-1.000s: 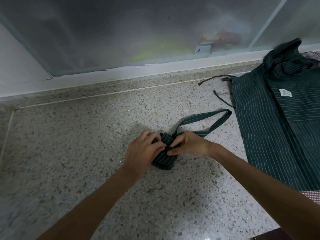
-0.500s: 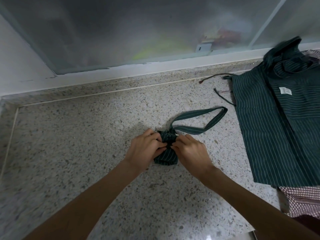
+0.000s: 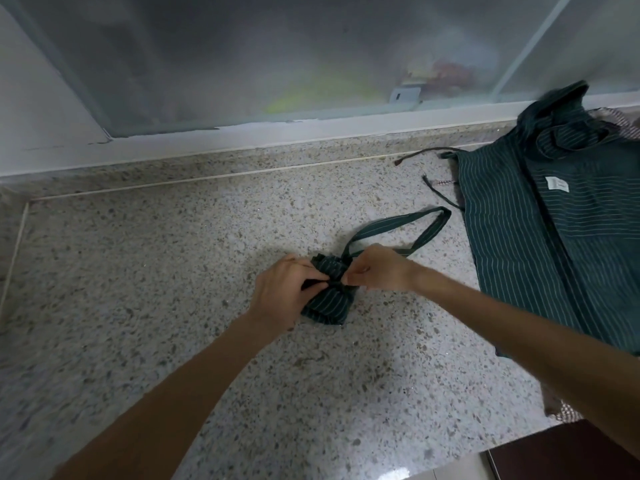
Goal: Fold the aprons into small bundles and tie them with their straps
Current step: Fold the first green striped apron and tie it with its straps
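A small rolled bundle of dark green striped apron (image 3: 329,303) lies on the speckled stone counter (image 3: 138,271). My left hand (image 3: 284,292) grips its left side, fingers curled over the strap across its middle. My right hand (image 3: 377,268) pinches the strap at the bundle's right edge. The apron's neck loop (image 3: 415,226) trails away to the upper right, flat on the counter.
A second dark green striped apron (image 3: 540,244) with a white label lies spread at the right, thin straps (image 3: 429,154) reaching left from it. Checked cloth (image 3: 568,414) shows beneath it. A frosted window (image 3: 277,53) and white sill back the counter. The counter's front edge is at the lower right.
My right hand has shifted up and right along the bundle, pulling the strap across its middle. My left hand stays on the bundle's left side. The view has swung slightly.
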The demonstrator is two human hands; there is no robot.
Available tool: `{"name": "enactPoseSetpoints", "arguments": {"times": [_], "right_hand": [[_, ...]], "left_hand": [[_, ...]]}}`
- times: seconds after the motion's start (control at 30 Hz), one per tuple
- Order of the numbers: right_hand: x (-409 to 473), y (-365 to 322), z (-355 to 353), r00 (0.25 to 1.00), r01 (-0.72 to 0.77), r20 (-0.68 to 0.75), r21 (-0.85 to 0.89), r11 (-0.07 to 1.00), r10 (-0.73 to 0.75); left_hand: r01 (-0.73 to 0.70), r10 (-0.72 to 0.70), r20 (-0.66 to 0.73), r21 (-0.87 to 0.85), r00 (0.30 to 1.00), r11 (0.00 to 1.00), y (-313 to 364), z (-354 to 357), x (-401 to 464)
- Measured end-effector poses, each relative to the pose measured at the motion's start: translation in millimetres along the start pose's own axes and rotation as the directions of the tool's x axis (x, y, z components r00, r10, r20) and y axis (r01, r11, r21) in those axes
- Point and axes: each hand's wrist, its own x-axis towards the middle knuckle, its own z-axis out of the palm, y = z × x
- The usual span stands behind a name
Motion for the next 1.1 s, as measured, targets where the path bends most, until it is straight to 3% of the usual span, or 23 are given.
{"name": "enactPoseSetpoints", "arguments": {"times": [0.03, 0.1, 0.2, 0.27, 0.33, 0.43, 0.5, 0.67, 0.77, 0.9, 0.97, 1.1], "right_hand": [[-2, 5, 5, 0.985, 0.064, -0.159, -0.035, 0.997, -0.069], [-6, 19, 16, 0.946, 0.109, -0.318, 0.132, 0.985, -0.062], [-11, 32, 33, 0.949, 0.106, -0.313, 0.436, 0.894, 0.040], [-12, 35, 42, 0.934, 0.121, -0.353, 0.463, 0.878, 0.057], [-12, 35, 47, 0.924, 0.119, -0.372, 0.497, 0.859, 0.088], [-12, 35, 47, 0.943, 0.074, -0.284, 0.688, 0.722, 0.174], [-12, 39, 52, 0.930, 0.089, -0.323, 0.661, 0.745, 0.175], [-7, 32, 60, 0.869, 0.112, -0.484, 0.385, 0.916, 0.097], [-6, 28, 50, 0.888, 0.122, -0.460, 0.211, 0.970, -0.011], [-12, 39, 29, 0.951, 0.235, -0.251, 0.209, 0.949, -0.180], [-21, 44, 23, 0.954, 0.269, -0.192, 0.224, 0.937, -0.228], [-30, 61, 3, 0.950, 0.264, -0.207, 0.139, 0.954, -0.232]], "left_hand": [[0.031, -0.031, -0.014, -0.025, 0.999, 0.999, 0, 1, 1], [0.029, -0.031, -0.050, -0.049, 0.998, 0.998, 2, -3, 0], [-0.067, 0.072, -0.069, 0.072, 0.995, 0.995, 4, -6, -2], [-0.119, 0.134, -0.082, 0.171, 0.988, 0.978, 8, -7, -1], [-0.088, 0.113, -0.116, 0.198, 0.987, 0.976, 16, -10, 1], [-0.011, 0.042, -0.160, 0.193, 0.986, 0.981, 25, -9, 2], [-0.014, 0.046, -0.131, 0.236, 0.990, 0.972, 21, -2, -1], [-0.054, 0.036, 0.056, 0.347, 0.998, 0.936, 9, 6, 5], [0.004, -0.068, 0.276, 0.226, 0.959, 0.974, 10, -6, 20], [0.176, -0.108, 0.478, -0.100, 0.872, 0.979, 6, -21, 26], [0.215, -0.117, 0.459, -0.167, 0.881, 0.962, 8, -30, 18], [0.247, -0.234, 0.177, -0.052, 0.956, 0.968, 27, -42, -1]]}}
